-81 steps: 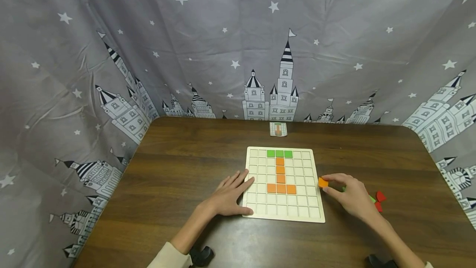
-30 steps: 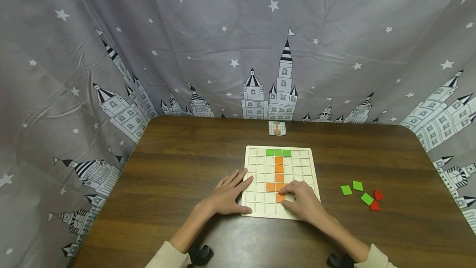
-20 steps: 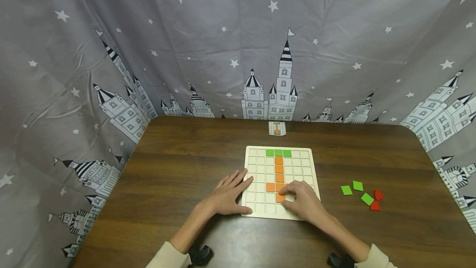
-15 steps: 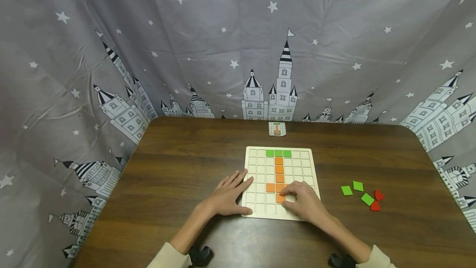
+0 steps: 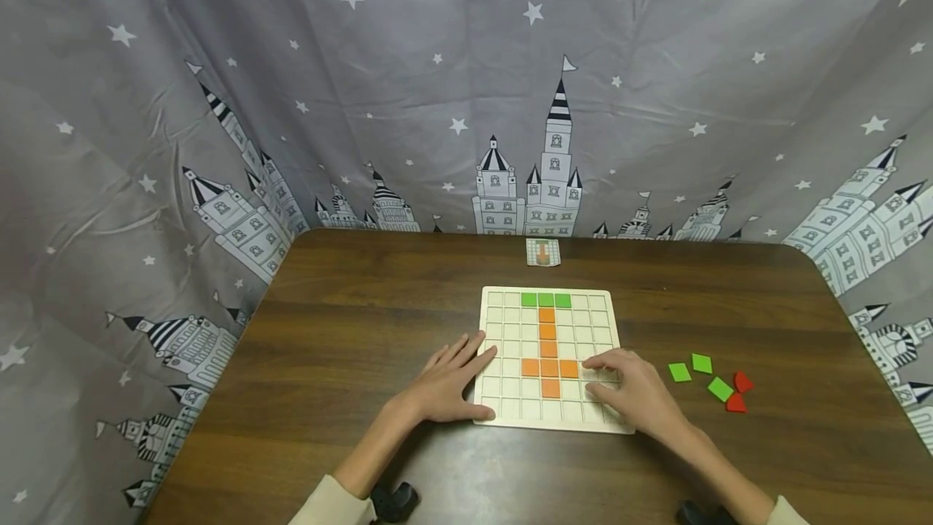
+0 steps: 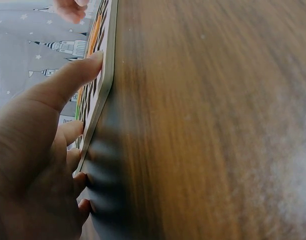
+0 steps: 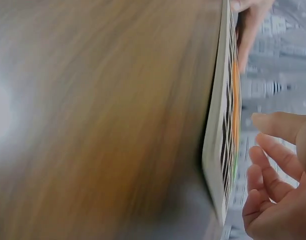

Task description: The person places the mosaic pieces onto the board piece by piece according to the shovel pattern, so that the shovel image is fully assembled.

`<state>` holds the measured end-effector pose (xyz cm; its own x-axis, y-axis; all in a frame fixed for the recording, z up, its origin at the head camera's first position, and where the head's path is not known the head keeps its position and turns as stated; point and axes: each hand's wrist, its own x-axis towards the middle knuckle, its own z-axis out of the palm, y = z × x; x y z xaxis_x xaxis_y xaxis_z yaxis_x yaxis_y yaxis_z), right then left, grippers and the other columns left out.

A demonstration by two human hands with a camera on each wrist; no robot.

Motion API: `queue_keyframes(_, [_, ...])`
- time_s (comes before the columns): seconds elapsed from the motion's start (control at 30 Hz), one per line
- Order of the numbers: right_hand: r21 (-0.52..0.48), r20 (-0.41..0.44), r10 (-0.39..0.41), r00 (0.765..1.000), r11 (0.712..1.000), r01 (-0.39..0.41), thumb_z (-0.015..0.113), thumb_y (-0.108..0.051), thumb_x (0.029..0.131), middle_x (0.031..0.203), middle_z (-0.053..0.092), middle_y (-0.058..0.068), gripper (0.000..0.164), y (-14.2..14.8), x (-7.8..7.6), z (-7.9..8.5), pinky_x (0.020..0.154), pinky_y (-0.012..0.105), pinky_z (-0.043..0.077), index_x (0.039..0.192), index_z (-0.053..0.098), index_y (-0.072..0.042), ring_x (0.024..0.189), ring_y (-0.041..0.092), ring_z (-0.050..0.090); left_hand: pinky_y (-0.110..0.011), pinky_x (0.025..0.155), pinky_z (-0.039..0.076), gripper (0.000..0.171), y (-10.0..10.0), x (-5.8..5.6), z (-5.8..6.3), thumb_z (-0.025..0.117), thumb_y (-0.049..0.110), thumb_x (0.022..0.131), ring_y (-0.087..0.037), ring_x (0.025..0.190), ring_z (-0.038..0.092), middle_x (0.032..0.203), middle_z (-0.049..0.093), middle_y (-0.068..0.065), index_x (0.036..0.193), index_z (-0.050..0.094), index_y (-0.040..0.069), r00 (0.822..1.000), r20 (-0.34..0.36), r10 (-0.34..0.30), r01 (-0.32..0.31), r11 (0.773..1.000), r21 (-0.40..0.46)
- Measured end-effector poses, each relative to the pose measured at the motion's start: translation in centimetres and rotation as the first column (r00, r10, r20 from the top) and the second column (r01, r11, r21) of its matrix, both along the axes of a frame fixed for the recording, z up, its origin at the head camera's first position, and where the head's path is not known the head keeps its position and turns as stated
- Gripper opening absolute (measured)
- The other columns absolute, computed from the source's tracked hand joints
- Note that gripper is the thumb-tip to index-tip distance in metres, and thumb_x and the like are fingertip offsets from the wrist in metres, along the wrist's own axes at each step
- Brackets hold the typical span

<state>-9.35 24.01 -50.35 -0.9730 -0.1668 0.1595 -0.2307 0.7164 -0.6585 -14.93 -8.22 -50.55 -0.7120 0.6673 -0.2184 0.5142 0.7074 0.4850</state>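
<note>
A cream grid board [image 5: 510, 408] lies on the table. Three green square tiles [image 5: 546, 300] fill part of its top row, and several orange tiles [image 5: 549, 349] run down from them, crossed by a short orange row. The lowest orange tile [image 5: 550, 388] sits just under that row. My left hand [image 5: 448, 387] rests on the board's left edge, fingers spread and thumb at the near corner. Over the right part of the board is my right hand [image 5: 641, 395], thumb and forefinger apart with nothing between them; the right wrist view shows its fingers loosely bent.
To the board's right lie several loose green tiles [image 5: 701, 364] and two red pieces [image 5: 736, 403] with a curved side. A small pattern card [image 5: 543, 253] lies at the table's back edge. Behind hangs a grey curtain [image 5: 408, 87] with castles and stars.
My right hand brought an orange tile from the board's right side to the cell below the orange row, let go of it and drew back rightward. My left hand stayed put.
</note>
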Motion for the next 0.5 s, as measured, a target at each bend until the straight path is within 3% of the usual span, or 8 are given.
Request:
queue_keyframes(0.17, [0.032, -0.02, -0.067, 0.998, 0.997, 0.068, 0.081, -0.006, 0.082, 0.111, 0.069, 0.011, 0.03, 3.9, 0.4, 0.2, 0.087, 0.055, 0.049, 0.111, 0.074, -0.005, 0.104, 0.035, 0.062, -0.057, 0.116, 0.011, 0.093, 0.0, 0.1, 0.1, 0.071, 0.055, 0.086, -0.032, 0.151, 0.007, 0.166, 0.01, -0.009, 0.16, 0.028, 0.017, 1.0, 0.004, -0.002, 0.002, 1.0, -0.002])
queue_keyframes(0.5, [0.078, 0.064, -0.176, 0.982, 0.982, 0.171, 0.079, -0.014, 0.087, 0.124, 0.061, 0.025, 0.039, 10.3, 1.4, 0.7, 0.08, 0.059, 0.049, 0.122, 0.069, -0.002, 0.102, 0.041, 0.062, -0.056, 0.117, 0.011, 0.094, 0.0, 0.0, 0.0, 0.071, 0.056, 0.087, -0.032, 0.151, 0.007, 0.167, 0.009, -0.009, 0.16, 0.027, 0.017, 1.0, -0.002, -0.006, 0.006, 1.0, -0.011])
